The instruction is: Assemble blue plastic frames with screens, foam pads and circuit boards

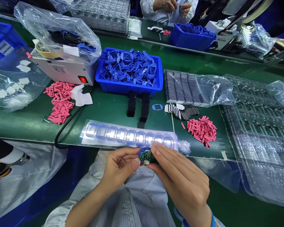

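Between my two hands, over my lap at the table's front edge, is a small green circuit board (146,156) with a blue plastic frame (141,151) along its upper left side. My left hand (121,168) pinches its left end between thumb and fingers. On the right end, my right hand (182,175) closes with thumb below and fingers above, hiding that part. Just beyond my fingers lies a clear-backed sheet (85,141) with a row of blue-rimmed oval stickers (121,135).
A blue bin (129,87) holds many blue plastic frames. Pink strips (202,130) lie right, more pink pieces (61,101) left. Black-and-white pads (183,111) sit near a bagged stack (186,88). Clear trays (262,126) hold boards. Opposite, a co-worker's hands (176,7) work.
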Demonstrator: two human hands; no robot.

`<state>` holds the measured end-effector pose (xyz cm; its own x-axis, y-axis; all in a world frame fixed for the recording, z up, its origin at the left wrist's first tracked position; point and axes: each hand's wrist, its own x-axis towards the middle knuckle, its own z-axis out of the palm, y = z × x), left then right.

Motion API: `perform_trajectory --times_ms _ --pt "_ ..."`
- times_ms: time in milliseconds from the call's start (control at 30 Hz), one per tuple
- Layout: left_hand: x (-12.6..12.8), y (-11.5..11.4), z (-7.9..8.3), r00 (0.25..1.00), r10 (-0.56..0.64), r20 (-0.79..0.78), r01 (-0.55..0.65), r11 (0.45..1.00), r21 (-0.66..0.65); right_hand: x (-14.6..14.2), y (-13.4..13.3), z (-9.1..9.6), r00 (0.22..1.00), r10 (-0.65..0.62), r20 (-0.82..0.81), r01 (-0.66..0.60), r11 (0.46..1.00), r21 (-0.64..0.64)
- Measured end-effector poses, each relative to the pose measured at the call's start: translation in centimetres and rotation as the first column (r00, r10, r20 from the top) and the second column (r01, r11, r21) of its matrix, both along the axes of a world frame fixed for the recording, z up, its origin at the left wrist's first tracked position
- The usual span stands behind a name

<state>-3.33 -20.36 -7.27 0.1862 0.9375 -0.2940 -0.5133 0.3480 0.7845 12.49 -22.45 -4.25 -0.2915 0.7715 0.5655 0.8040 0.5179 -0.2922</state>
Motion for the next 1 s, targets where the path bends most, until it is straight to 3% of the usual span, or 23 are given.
perform_trajectory --times_ms 133,200,333,433,567,700,933,1000 --pt "-0.1 0.3 0.7 0.994 0.023 -0.106 -0.018 0.999 0.041 -0.1 -0.2 -0.3 0.999 0.036 0.01 -0.037 0.999 0.02" --pt "-0.2 0.3 0.9 0.987 0.037 -0.156 -0.028 0.998 0.062 -0.1 -0.2 -0.4 0.989 0.062 -0.135 -0.071 0.996 -0.06" --pt "-0.5 0.0 1.3 0.972 0.029 -0.232 0.013 0.983 0.181 -0.4 0.0 -0.3 0.821 -0.089 -0.563 -0.15 0.92 -0.363" --pt "-0.7 -0.1 1.4 0.948 0.065 -0.313 0.028 0.958 0.285 -0.5 0.5 -0.1 0.71 -0.177 -0.682 -0.215 0.868 -0.449" --pt "-0.7 -0.3 1.5 0.925 0.079 -0.373 0.065 0.931 0.359 -0.3 0.9 -0.1 0.642 -0.177 -0.746 -0.319 0.823 -0.471" --pt "-0.8 -0.4 1.7 0.901 0.127 -0.415 0.082 0.89 0.449 -0.1 0.8 0.0 0.649 -0.191 -0.737 -0.285 0.837 -0.468" --pt "-1.2 -0.5 1.8 0.872 0.205 -0.445 0.201 0.679 0.706 -0.2 0.3 1.0 0.669 -0.128 -0.732 -0.232 0.899 -0.37" --pt "-1.2 -0.7 1.8 0.87 0.215 -0.444 0.207 0.657 0.725 -0.4 0.0 1.0 0.685 -0.128 -0.717 -0.191 0.918 -0.347"
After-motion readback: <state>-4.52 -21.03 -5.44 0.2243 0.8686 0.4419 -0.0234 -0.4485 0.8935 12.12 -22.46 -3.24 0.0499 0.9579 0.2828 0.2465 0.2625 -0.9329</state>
